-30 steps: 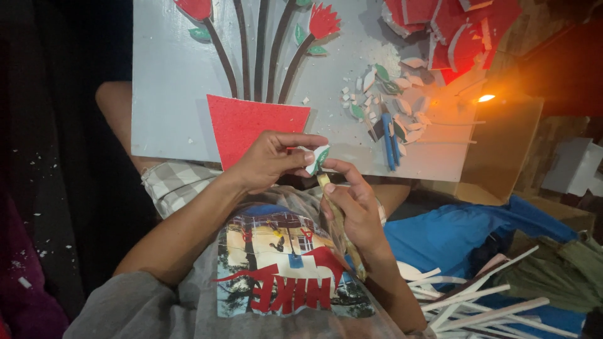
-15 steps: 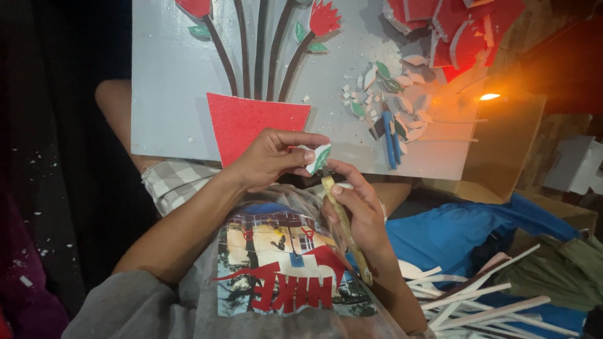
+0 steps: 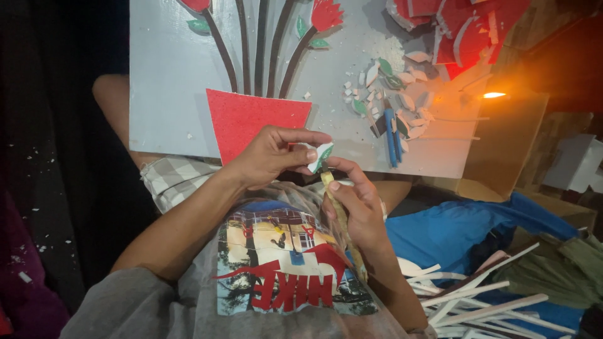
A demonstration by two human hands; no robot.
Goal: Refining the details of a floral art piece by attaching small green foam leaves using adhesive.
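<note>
The leaf (image 3: 321, 156), a small green-and-white piece, sits pinched in our left hand (image 3: 271, 156) above our lap, while our right hand (image 3: 359, 210) grips a stick (image 3: 342, 220) touching it. Beyond lies the grey board (image 3: 169, 75) with its red pot (image 3: 251, 119) and loose scraps (image 3: 392, 94).

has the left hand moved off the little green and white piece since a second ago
No. The left hand still pinches the green and white piece just below the red pot shape on the grey board.
</note>
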